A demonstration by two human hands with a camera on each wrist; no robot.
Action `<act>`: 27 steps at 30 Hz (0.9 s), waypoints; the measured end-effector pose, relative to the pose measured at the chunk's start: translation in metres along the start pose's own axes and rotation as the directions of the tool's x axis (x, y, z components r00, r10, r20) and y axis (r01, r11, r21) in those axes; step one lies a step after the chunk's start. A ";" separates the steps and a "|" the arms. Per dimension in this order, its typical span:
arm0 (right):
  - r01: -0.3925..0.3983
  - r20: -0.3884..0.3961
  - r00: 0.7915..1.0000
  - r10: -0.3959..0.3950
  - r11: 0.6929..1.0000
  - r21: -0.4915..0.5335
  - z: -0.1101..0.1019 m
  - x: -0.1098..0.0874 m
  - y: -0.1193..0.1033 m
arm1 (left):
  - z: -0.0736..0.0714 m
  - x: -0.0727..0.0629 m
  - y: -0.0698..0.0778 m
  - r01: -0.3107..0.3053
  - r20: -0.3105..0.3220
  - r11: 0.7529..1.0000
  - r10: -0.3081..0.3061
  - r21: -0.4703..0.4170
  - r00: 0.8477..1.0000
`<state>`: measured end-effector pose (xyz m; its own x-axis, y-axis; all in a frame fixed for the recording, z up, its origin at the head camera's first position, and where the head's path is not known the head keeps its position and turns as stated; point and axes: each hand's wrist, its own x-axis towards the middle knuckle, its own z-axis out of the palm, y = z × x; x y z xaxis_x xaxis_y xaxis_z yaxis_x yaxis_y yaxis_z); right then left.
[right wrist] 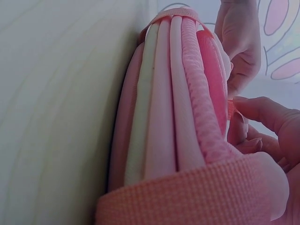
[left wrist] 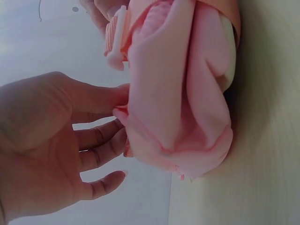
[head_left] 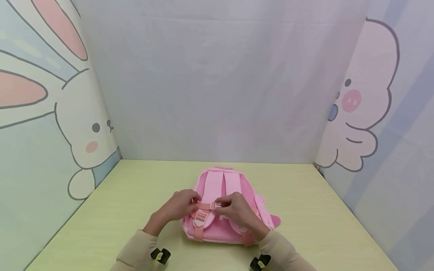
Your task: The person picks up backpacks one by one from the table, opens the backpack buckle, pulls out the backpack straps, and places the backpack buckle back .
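A pink backpack (head_left: 217, 235) lies with its back panel and two shoulder straps (head_left: 212, 186) facing up. Across the straps runs an orange chest strap (head_left: 204, 206) with a small pale buckle (head_left: 213, 206). My left hand (head_left: 179, 205) pinches the chest strap at its left end; in the left wrist view the thumb and index finger meet at the bag's edge. On the other side, my right hand (head_left: 237, 209) pinches the strap by the buckle, thumb against fingers in the right wrist view. A pale strap adjuster (head_left: 200, 217) with orange webbing sits just below the left hand.
The bag rests on a pale yellow-green table (head_left: 135, 180). A plain grey-white curtain (head_left: 220, 90) stands behind it, with cartoon-printed panels at left and right. A darker pink flap (head_left: 276, 221) sticks out at the bag's right side.
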<state>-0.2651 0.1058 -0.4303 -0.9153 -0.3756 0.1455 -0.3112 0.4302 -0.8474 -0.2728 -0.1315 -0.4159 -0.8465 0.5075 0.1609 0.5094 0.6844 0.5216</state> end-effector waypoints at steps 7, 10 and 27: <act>-0.001 0.016 1.000 0.001 0.999 0.039 -0.001 -0.001 0.003 | 0.001 0.000 0.002 -0.033 0.007 0.999 0.033 0.008 0.999; 0.009 0.013 1.000 -0.009 1.000 0.030 -0.001 0.001 0.003 | 0.000 0.001 0.001 -0.047 0.004 0.999 0.047 0.017 0.999; 0.011 -0.017 1.000 -0.010 0.998 0.068 0.000 0.002 0.001 | 0.005 0.003 0.002 -0.051 -0.004 0.994 0.051 -0.093 0.999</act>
<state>-0.2675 0.1058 -0.4305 -0.9162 -0.3661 0.1626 -0.3035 0.3695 -0.8783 -0.2736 -0.1257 -0.4185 -0.8199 0.5397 0.1908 0.5356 0.6055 0.5886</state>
